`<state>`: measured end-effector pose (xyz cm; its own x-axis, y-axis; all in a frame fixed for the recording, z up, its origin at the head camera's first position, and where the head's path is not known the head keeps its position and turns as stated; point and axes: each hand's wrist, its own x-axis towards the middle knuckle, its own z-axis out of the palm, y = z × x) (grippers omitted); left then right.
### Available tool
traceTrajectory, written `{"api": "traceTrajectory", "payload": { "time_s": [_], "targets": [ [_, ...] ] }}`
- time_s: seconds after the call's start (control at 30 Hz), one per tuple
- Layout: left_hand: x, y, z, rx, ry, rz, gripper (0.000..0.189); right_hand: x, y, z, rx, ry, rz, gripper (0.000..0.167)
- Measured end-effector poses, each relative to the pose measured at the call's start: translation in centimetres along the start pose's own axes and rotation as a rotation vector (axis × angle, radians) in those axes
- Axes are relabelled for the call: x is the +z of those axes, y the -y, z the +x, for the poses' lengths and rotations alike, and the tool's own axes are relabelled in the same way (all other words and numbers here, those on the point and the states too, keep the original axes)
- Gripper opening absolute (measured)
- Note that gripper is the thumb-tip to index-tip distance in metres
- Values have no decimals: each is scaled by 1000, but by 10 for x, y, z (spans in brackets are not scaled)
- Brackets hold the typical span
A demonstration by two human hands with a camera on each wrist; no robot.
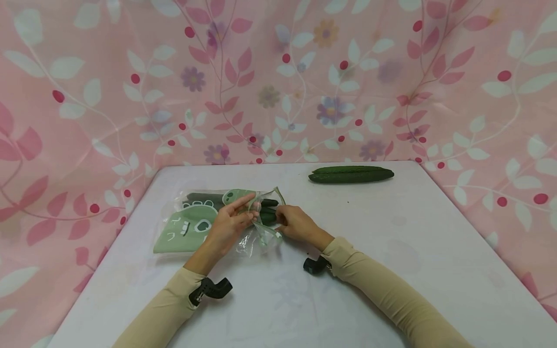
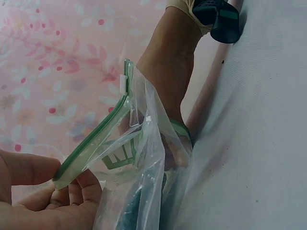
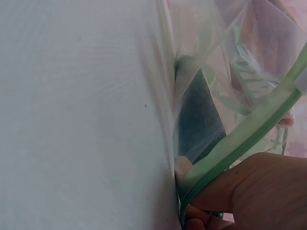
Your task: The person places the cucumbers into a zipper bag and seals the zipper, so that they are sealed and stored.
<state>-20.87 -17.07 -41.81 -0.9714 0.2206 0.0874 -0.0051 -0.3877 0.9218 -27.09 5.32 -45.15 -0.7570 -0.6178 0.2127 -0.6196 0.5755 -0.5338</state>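
Observation:
A clear zip bag with green cartoon prints and a green zip strip lies on the table's left half, its mouth facing right. Dark green cucumbers lie inside, their ends showing at the mouth. My left hand pinches the upper zip edge between thumb and fingers, lifting it, as the left wrist view also shows. At the mouth, my right hand has curled fingers at the other zip edge. A fingertip shows past the green strip, close to a cucumber; the exact grip is partly hidden.
More cucumbers lie side by side near the table's back edge, right of centre. A white cloth covers the table. Pink floral fabric hangs behind and at both sides. Each wrist carries a black camera mount.

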Motion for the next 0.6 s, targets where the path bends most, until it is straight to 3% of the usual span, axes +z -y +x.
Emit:
{"api": "traceTrajectory", "payload": {
  "time_s": [0.2,0.33,0.47,0.53,0.6],
  "targets": [
    [0,-1,-2,9,-13,46,59,-3,-4,-2,36,25,-30,24],
    [0,-2,-3,11,-22,69,58,-7,-4,-4,170,25,-57,33],
    [0,-3,-3,18,-28,67,58,-11,-1,-4,322,6,-67,53],
    [0,-3,-3,22,-27,69,59,-12,1,-3,355,-6,-31,63],
    [0,-3,-2,26,-21,67,59,-11,1,-1,372,-15,8,62]
  ]
}}
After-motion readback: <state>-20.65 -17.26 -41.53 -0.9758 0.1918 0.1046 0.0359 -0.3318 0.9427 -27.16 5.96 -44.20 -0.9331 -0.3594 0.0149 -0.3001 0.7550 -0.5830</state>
